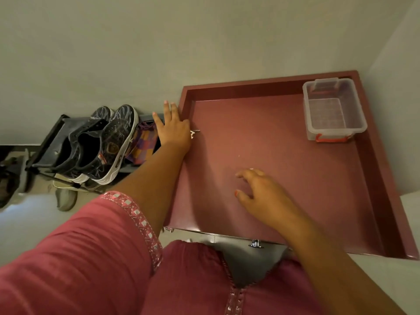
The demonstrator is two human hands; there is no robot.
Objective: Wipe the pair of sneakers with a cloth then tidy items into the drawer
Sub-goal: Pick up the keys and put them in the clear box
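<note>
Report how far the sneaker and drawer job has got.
Done: the drawer is open, holding only a clear plastic box. Whether the sneakers on the rack were wiped cannot be told.

In hand: the left hand reaches by the drawer's side wall; the right hand hovers, holding nothing.

Left: the checked cloth lies outside the drawer.

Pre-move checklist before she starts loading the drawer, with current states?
1. Drawer pulled open: ok.
2. Bare floor space inside it: ok; only a clear plastic bin sits in the far right corner.
3. Left hand free: ok; fingers straight, resting at the drawer's left wall.
4. Right hand free: ok; loosely curled over the drawer floor, holding nothing.
5. Sneakers wiped: cannot tell.
6. Cloth within reach: ok; lies beside the sneakers, next to the left hand.
</note>
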